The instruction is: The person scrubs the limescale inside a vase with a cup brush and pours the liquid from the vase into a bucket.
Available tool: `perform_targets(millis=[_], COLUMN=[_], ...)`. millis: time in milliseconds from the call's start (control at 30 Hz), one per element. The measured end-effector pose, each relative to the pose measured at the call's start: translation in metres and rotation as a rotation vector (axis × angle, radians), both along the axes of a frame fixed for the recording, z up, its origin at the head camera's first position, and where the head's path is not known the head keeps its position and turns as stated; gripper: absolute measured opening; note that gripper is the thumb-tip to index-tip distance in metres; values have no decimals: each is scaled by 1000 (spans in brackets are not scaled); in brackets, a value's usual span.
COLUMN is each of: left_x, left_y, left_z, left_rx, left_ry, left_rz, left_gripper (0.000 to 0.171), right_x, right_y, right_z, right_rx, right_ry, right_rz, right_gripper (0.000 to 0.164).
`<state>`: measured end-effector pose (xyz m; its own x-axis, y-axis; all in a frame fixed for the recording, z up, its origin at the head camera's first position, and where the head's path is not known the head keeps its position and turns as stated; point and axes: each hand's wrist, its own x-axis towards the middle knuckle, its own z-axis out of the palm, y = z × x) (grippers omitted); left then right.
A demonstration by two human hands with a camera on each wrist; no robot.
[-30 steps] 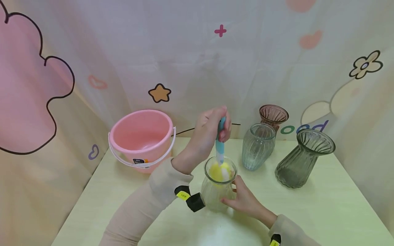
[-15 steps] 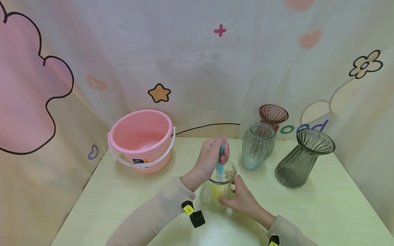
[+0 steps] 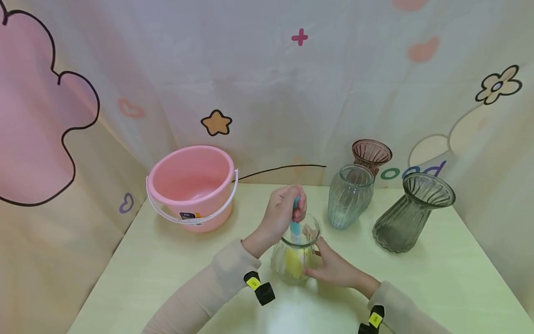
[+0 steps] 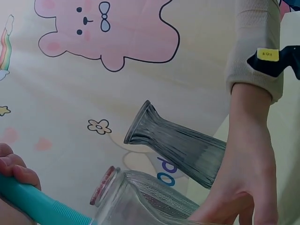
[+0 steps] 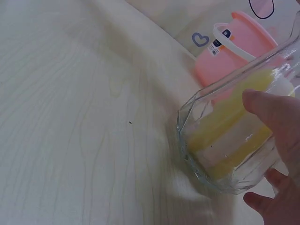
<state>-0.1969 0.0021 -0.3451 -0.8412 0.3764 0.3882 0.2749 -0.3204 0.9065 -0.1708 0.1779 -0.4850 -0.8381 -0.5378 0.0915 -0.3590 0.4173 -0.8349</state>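
My left hand [image 3: 280,214] grips the teal handle [image 4: 44,206] of a sponge brush, its fist just above the mouth of a clear glass vase [image 3: 280,260]. Inside the vase, the brush's yellow and white sponge head [image 5: 234,126] reaches down near the base, seen through the glass in the right wrist view. My right hand [image 3: 340,266] holds the vase's right side, thumb on the near face and fingers round behind. The vase stands upright on the table in the head view.
A pink bucket [image 3: 193,178] with a white handle stands at the back left. To the right are a pale blue glass vase [image 3: 349,199], a reddish-brown one [image 3: 371,153] behind it, and a grey one [image 3: 402,222]. A printed curtain [image 3: 267,83] hangs behind the pale table [image 3: 192,260].
My left hand has come down, pushing the sponge head from the vase's mouth deep inside. Over the last half second it shifts only slightly. My right hand keeps hold of the vase.
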Motion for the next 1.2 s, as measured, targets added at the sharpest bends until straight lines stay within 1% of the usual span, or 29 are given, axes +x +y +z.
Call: perform_targets(millis=[100,200,267,300,367,500,567,633,700,800,867,1033,1100,1200], left_x=[1,2,3,4,6,7,7,8,9,10,10,7,5,2], left_y=[-1,-1,-1,-1,-2,-5,-7,-7,-8,-7,-5,-1,1,3], left_z=[1,3,8,12,25,56,69,78,82,81,76,54,44,29], left_rx=[33,58,62,63,64,107,137,160,169,164,154,129,125,121], left_ry=[-20,-37,-36,-30,-12,41,72,94,103,96,84,33,5,-40], left_rz=[4,16,20,20,16,-4,-14,-27,-37,-42,-40,-6,6,4], left_gripper=[36,36,37,38,40,40,40,40,40,40,40,39,39,39], right_x=[-3,-3,-2,-1,0,2,3,3,3,5,6,7,7,7], right_y=[1,-1,-3,-5,-7,-9,-10,-12,-13,-15,-17,-18,-18,-18], right_z=[-2,-4,-5,-5,-6,-8,-9,-10,-11,-10,-9,-7,-9,-10], right_rx=[-21,-31,-31,-28,-15,-13,-15,-16,-16,-12,-15,-10,-1,1], right_ry=[-28,-32,-27,-23,-8,8,19,34,46,58,56,77,102,120], right_rz=[25,2,-27,-42,-73,-124,-143,-160,-178,-199,-209,-222,-223,-238], right_gripper=[97,95,94,93,92,90,89,87,87,86,86,86,87,87])
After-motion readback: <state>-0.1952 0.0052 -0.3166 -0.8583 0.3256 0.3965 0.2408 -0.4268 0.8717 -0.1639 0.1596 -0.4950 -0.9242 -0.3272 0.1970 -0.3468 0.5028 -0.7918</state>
